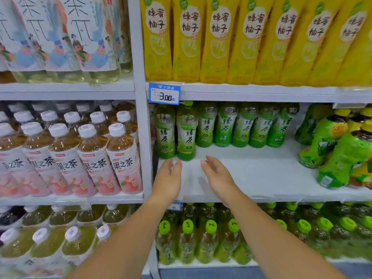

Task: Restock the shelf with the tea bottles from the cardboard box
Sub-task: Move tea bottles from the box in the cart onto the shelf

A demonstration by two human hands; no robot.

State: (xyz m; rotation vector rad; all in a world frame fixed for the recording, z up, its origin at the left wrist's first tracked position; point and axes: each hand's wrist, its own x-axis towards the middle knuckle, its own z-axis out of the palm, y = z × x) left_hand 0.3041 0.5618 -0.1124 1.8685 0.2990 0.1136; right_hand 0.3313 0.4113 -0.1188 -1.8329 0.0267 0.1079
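Observation:
Two green tea bottles (186,131) stand at the front left of the white middle shelf (261,174), with a row of several more green tea bottles (243,127) behind them further back. My left hand (168,178) reaches over the shelf edge just below the leftmost front bottle, fingers straight, holding nothing. My right hand (217,176) hovers beside it, just right of the two front bottles, fingers relaxed and holding nothing. The cardboard box is not in view.
Green-wrapped bottles (338,150) crowd the shelf's right end. Yellow honey-pomelo bottles (251,41) fill the shelf above, with a blue price tag (164,94) on its edge. Green-capped bottles (211,238) stand below. Pink-label peach tea bottles (80,154) fill the left bay.

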